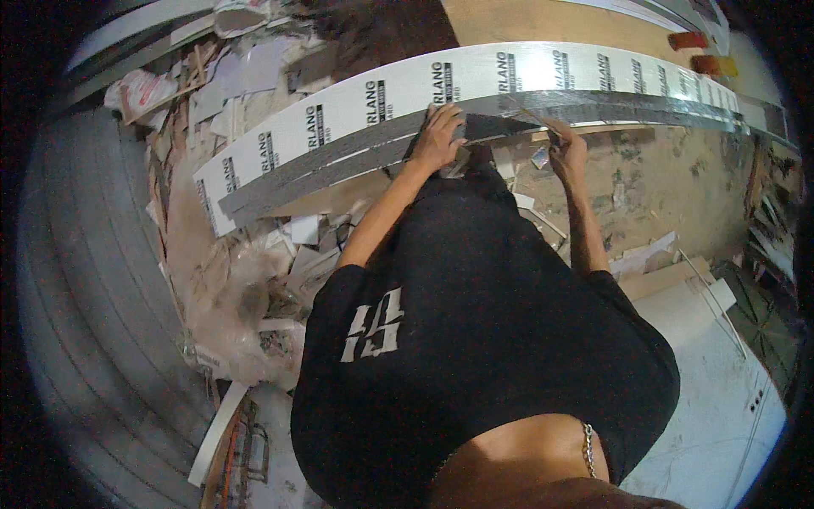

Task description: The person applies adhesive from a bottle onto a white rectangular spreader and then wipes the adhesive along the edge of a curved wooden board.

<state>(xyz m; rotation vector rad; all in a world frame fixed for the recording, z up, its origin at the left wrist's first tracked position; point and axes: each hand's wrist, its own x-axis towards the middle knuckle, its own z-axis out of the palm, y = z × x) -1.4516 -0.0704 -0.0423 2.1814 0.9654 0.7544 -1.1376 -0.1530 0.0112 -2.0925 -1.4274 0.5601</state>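
A long board covered in white printed film [356, 110] stretches across in front of me, its outline bowed by the lens. Dark grey strips [331, 161] lie along its near side. My left hand [438, 140] rests on the dark strips near the middle, fingers laid over them and slightly bent. To its right, my right hand [566, 153] is closed round a thin, pencil-like stick [530, 113]. The stick's far end points up and left over the dark surface. Its exact kind is too small to make out.
Wood scraps and crumpled plastic [242, 297] litter the floor at left, beside a grey ribbed surface [93, 280]. A brown panel [543, 24] lies beyond the board. Red [687, 40] and yellow [715, 65] objects sit at far right. A pale panel [721, 365] is at lower right.
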